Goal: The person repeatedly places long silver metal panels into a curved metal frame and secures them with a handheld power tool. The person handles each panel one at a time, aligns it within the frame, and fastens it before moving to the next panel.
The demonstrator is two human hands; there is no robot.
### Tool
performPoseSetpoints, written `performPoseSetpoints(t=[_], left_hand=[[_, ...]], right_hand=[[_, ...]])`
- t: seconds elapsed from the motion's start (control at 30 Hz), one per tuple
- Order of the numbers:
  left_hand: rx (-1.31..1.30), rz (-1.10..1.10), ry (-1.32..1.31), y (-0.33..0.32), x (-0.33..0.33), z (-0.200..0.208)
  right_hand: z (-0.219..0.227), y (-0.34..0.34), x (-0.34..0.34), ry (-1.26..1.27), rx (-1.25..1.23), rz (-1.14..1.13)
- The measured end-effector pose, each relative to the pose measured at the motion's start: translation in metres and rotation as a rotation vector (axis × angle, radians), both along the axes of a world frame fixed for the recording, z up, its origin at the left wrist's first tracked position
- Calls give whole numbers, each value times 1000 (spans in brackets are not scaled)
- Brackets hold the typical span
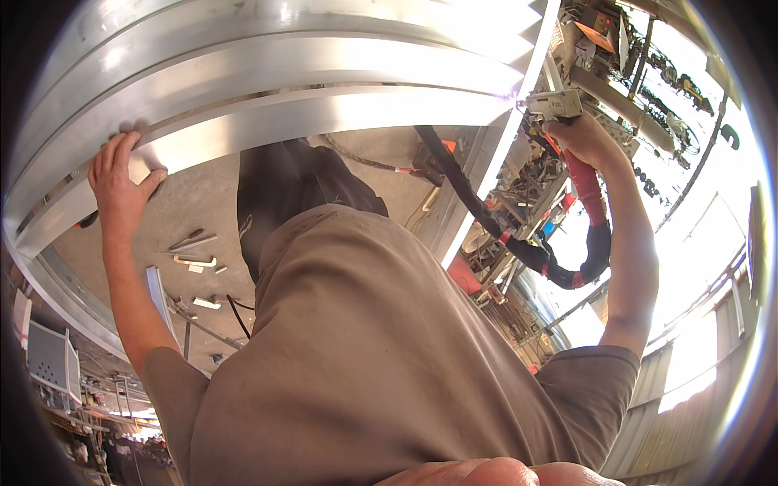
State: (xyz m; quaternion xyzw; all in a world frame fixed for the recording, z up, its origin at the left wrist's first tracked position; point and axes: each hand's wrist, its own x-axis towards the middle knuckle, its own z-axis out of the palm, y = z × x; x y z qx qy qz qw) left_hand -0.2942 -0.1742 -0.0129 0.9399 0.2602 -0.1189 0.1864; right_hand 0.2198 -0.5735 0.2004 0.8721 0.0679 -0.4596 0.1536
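Head view: left hand [120,188] rests on curved, shiny aluminium band [267,121].

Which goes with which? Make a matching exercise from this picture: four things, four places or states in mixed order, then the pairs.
Things:
1. left hand
2. right hand
3. hose
4. loose metal pieces

Places or states:
A. closed round the grey tool
B. lying on the concrete floor
C. resting on the curved metal band
D. black with red wrap, hanging in a loop

Pairs: 1-C, 2-A, 3-D, 4-B
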Motion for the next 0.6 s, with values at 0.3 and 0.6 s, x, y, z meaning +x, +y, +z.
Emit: performPoseSetpoints(t=[0.3, 0.6], left_hand=[[4, 1, 10, -1, 0, 1], [160, 9, -27, -19, -5, 9]], right_hand=[[62, -55, -5, -272, 131, -206], [69, -283, -65, -412, 443, -831]])
